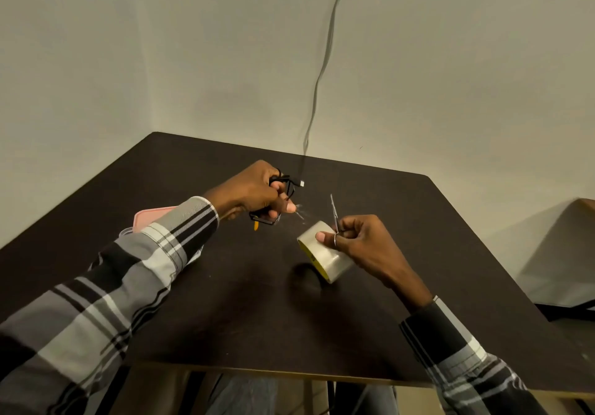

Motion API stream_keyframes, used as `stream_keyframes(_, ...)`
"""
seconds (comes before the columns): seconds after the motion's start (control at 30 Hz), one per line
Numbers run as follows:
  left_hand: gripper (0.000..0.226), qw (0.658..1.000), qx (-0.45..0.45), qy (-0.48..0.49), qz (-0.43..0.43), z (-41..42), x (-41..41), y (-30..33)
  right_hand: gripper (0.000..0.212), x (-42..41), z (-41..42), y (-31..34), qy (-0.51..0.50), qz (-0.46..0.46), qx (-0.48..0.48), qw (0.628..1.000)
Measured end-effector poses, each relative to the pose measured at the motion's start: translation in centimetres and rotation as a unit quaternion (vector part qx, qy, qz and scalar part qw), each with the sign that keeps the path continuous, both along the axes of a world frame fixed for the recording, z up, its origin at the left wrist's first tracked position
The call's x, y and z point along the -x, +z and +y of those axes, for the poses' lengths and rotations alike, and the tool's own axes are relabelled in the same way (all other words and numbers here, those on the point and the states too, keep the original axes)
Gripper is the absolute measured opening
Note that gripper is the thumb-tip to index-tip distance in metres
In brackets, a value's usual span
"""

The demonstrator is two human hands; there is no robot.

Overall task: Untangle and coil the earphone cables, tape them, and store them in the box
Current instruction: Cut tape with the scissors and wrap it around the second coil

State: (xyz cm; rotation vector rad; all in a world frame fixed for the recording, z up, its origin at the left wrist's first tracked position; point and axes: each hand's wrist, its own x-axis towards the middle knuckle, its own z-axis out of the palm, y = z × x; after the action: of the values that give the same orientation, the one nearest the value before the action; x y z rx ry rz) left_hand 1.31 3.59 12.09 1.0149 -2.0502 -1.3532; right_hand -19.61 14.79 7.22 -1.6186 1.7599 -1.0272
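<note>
Head view. No legible writing on any item. Left hand (257, 194) is clenched round a coiled black earphone cable (287, 186); a small pale plug sticks out toward the wall. A shiny strip, probably clear tape (299, 212), trails from the left thumb. Right hand (357, 237) grips a clear tape roll (325, 255) with a yellow core, together with thin metal scissors (333, 213), blades pointing up. Hands are apart, both above the dark matte table (225, 302). A pink box (151, 218) lies behind the left plaid sleeve (161, 247), mostly hidden. The near table half is open; the far corner meets the wall.
</note>
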Motion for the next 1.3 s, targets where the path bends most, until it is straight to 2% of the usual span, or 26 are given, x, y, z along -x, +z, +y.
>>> stream_keyframes(0.07, 0.047, 1.0, 0.005, -0.002, -0.003, -0.2, 0.0, 0.7, 0.045, -0.4, 0.1, 0.0, -0.021, 0.0, -0.003, 1.0)
stream_keyframes(0.2, 0.045, 0.998, 0.042, -0.017, -0.042, -0.5, 0.5, 2.0, 0.035, -1.4, 0.4, 0.1, -0.068, -0.03, -0.005, 0.997)
stream_keyframes(0.43, 0.045, 0.99, 0.078, -0.055, -0.103, -0.1, 2.4, 3.7, 0.035, -2.3, 1.3, 0.1, -0.112, -0.069, -0.001, 0.991)
stream_keyframes(0.63, 0.045, 0.992, 0.066, -0.069, -0.082, 0.5, 2.9, 4.0, 0.04, -2.6, 1.4, 0.2, -0.148, -0.052, 0.018, 0.987)
stream_keyframes(0.8, 0.052, 0.994, 0.052, -0.07, -0.072, -0.4, 1.6, 5.0, 0.047, -2.2, 1.9, 1.2, -0.078, -0.191, -0.041, 0.978)
stream_keyframes(1.03, 0.05, 0.985, 0.088, -0.057, -0.134, -0.7, 1.8, 4.4, 0.049, -2.5, 1.7, 1.3, -0.083, -0.177, -0.046, 0.98)
stream_keyframes(1.3, 0.051, 0.974, 0.14, -0.079, -0.157, -0.6, 3.0, 5.8, 0.049, -3.0, 1.0, 0.3, -0.127, -0.142, -0.027, 0.981)
